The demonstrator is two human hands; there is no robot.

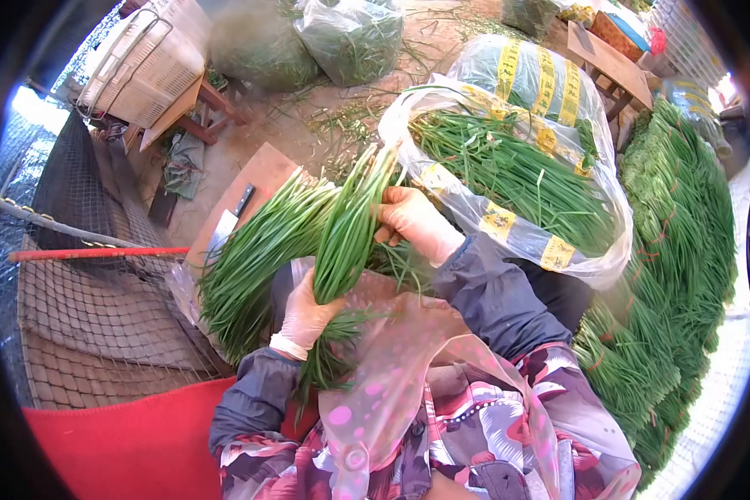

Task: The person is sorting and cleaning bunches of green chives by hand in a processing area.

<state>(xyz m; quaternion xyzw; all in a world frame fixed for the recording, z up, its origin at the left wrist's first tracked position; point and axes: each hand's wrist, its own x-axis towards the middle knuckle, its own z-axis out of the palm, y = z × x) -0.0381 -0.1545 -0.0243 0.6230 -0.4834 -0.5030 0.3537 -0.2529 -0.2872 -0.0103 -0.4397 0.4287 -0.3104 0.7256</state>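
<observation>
A bunch of green chives (346,237) is held up in front of me, its pale stem ends pointing away. My left hand (306,312), in a thin whitish glove, is closed around the leafy part, with leaf tips hanging below it. My right hand (417,223), gloved too, has its fingers bent and pressed at the bunch's right side near the stem ends. A larger pile of chives (262,250) lies just left of the bunch, over a wooden board (262,167). On that board rests a knife (243,201) with a dark handle, its blade partly covered by leaves.
An open plastic bag of chives (508,175) with yellow printed tape sits ahead right. Stacked, tied chives (675,250) line the right side. Filled bags (350,42) and a white crate (154,62) stand farther off. Netting (100,317) and red cloth (133,442) lie left.
</observation>
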